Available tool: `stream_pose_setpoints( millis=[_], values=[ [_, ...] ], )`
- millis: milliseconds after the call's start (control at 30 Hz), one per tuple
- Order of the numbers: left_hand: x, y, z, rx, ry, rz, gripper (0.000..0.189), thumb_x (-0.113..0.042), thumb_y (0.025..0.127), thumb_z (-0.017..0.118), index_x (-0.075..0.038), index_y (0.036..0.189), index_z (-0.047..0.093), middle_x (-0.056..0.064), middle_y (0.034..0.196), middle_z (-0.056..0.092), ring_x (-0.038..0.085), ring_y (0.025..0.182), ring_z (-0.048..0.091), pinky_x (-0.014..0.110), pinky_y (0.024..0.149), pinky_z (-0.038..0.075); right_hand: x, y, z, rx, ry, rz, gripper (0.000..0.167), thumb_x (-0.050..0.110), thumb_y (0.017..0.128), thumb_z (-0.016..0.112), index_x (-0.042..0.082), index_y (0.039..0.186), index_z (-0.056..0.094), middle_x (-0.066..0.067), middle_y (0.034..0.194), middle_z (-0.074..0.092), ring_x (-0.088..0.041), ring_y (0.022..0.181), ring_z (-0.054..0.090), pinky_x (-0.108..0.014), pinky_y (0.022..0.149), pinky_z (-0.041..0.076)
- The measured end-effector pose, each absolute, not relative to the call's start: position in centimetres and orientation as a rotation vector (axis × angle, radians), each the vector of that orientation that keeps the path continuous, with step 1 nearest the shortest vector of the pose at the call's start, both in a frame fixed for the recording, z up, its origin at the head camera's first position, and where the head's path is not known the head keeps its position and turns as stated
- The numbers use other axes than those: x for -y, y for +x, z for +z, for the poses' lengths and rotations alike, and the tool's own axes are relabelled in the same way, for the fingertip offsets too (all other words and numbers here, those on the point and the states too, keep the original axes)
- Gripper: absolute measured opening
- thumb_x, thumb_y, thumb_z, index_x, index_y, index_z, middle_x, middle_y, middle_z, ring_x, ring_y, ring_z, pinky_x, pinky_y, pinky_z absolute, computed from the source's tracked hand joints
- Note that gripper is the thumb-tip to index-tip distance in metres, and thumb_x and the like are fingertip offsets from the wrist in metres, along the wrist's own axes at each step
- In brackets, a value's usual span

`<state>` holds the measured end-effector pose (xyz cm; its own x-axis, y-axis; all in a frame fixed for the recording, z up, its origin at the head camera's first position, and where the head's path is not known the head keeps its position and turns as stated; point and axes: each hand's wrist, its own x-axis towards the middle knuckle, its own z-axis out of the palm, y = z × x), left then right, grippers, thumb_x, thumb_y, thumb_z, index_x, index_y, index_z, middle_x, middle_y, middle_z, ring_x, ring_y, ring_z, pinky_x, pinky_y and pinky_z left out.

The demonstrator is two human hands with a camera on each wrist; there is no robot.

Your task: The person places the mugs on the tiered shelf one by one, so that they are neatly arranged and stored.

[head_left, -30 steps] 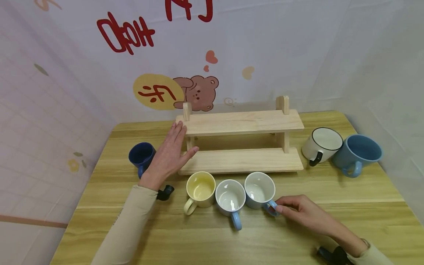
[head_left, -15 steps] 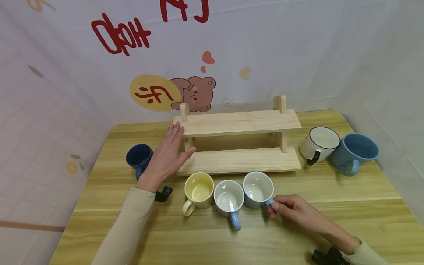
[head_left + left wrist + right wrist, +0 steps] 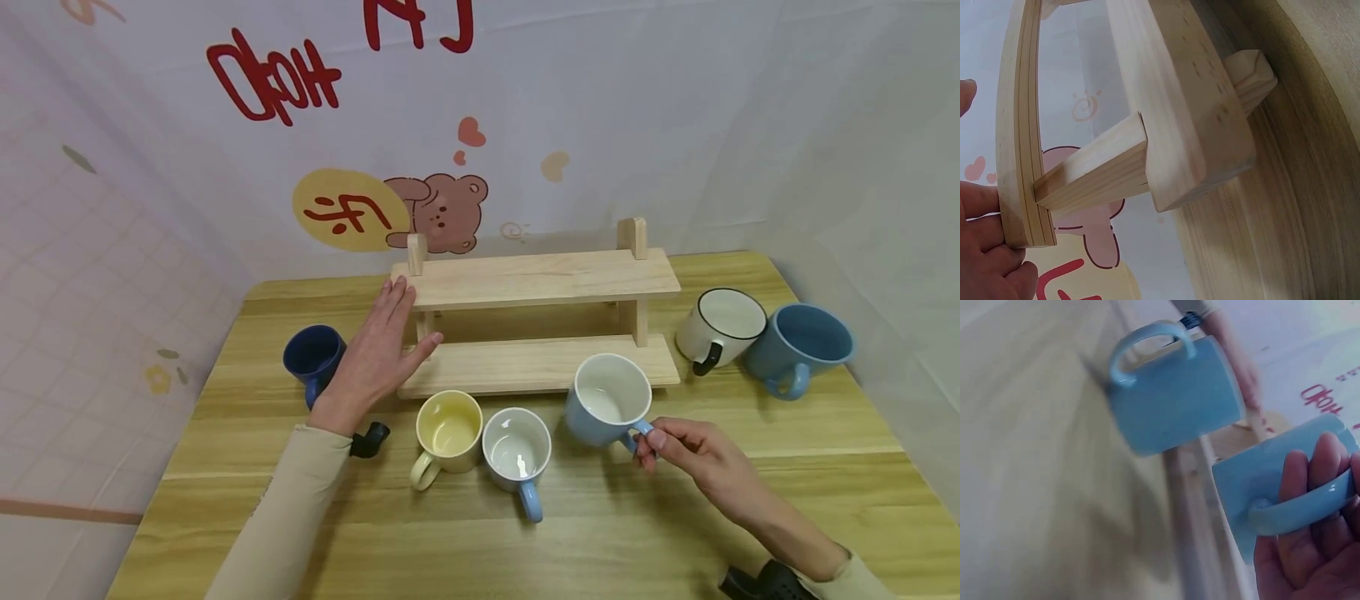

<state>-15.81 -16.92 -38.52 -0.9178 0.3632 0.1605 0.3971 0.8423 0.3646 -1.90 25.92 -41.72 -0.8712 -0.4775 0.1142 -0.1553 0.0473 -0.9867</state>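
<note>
By its handle, my right hand (image 3: 705, 467) pinches a light blue mug (image 3: 592, 425) with a white inside, raised before the lower board of a two-tier wooden shelf (image 3: 540, 279). In the right wrist view, fingers pass through the handle of this blue mug (image 3: 1266, 469). My left hand (image 3: 366, 354) rests with extended fingers on the shelf's left end; in the left wrist view its fingers touch the board edge (image 3: 1019, 156). A yellow mug (image 3: 442, 450) and another light blue mug (image 3: 510, 477) stand side by side in front of the shelf.
Beside my left wrist stands a dark blue mug (image 3: 309, 354). To the shelf's right are a white mug (image 3: 693, 337) with a black handle and a larger blue mug (image 3: 772, 354). A printed cloth (image 3: 585, 100) hangs behind the wooden table (image 3: 465, 550).
My right hand has taken hold of the right light blue mug's handle and lifted it up and rightward, away from its neighbour. My left hand has stayed on the shelf.
</note>
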Motion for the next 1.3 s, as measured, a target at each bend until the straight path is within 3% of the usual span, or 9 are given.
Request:
stream_pose_setpoints(
  millis=[633, 1067, 1300],
  values=[
    [16.7, -15.7, -38.5, 2.926, -0.596, -0.619, 0.091, -0.058, 0.102, 0.056, 0.002, 0.163, 0.023, 0.016, 0.172, 0.012, 0.028, 0.16, 0.002, 0.055, 0.125, 0.02, -24.5, -3.2, -37.4, -2.354, -0.342, -2.111, 0.029, 0.007, 0.112, 0.042, -0.008, 0.098, 0.062, -0.008, 0.087, 0.063, -0.019, 0.091, 0.066, -0.021, 0.09, 0.05],
    [16.8, -15.7, -38.5, 2.929, -0.596, -0.583, 0.091, -0.059, 0.103, 0.053, 0.001, 0.163, 0.023, 0.015, 0.173, 0.011, 0.029, 0.16, 0.003, 0.054, 0.125, 0.02, -23.4, -7.2, -35.4, -2.202, -0.313, -2.46, 0.032, 0.012, 0.111, 0.049, -0.016, 0.097, 0.058, -0.007, 0.088, 0.06, -0.023, 0.092, 0.062, -0.027, 0.095, 0.049],
    [16.8, -15.7, -38.5, 2.914, -0.593, -0.566, 0.09, -0.06, 0.103, 0.053, 0.001, 0.163, 0.025, 0.015, 0.172, 0.013, 0.029, 0.16, 0.005, 0.052, 0.126, 0.019, -23.2, -9.4, -34.9, -2.081, -0.34, -2.593, 0.029, 0.015, 0.109, 0.053, -0.011, 0.1, 0.063, -0.006, 0.089, 0.061, -0.021, 0.09, 0.063, -0.025, 0.093, 0.052]
  ],
)
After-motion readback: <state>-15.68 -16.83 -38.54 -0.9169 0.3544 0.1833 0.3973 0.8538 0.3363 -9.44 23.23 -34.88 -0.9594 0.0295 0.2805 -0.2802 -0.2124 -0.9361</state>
